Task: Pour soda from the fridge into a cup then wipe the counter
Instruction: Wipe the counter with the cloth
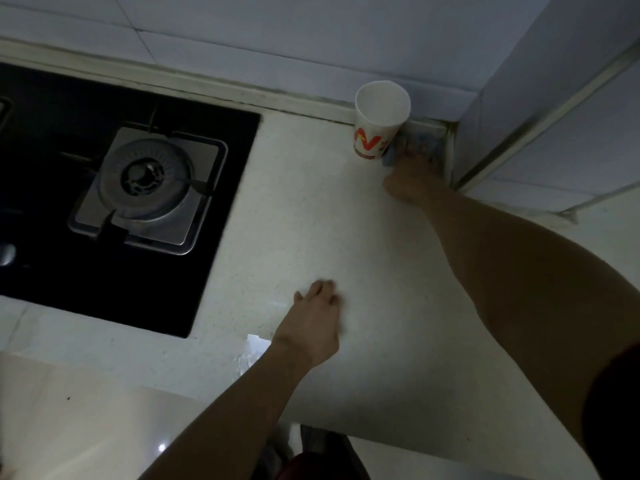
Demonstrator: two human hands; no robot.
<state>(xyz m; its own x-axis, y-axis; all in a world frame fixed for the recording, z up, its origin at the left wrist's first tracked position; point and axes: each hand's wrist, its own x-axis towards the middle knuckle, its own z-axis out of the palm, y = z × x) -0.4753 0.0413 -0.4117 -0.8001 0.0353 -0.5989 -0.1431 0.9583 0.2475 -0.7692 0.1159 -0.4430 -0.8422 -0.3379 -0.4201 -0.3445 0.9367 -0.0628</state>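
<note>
A dim kitchen: a pale speckled counter point(311, 220) runs back to a wall of light tiles point(242, 36), which turns a corner to the right of the cup. The paper cup point(379, 119), white with a red and yellow mark on its side, stands upright at the very back of the counter, against the strip where counter meets wall. Its inside looks pale; whether it holds any drink cannot be told.

Just to the right of the cup, squeezed between it and the wall corner, lies a bluish cloth point(420, 145), touching or nearly touching the cup's base. The right hand point(410, 180) reaches in from in front of the cup and sits on this cloth. The fingers are blurred, so it is unclear whether they grip the cloth or only press on it.

Well in front of the cup, the left hand point(313, 320) rests palm down on the bare counter, fingers loosely spread and holding nothing. A bright wet-looking glint point(256, 351) shows beside its wrist.

Far to the left of the cup, a black glass hob point(69, 254) is set into the counter, with one steel burner point(145, 174) in view.
</note>
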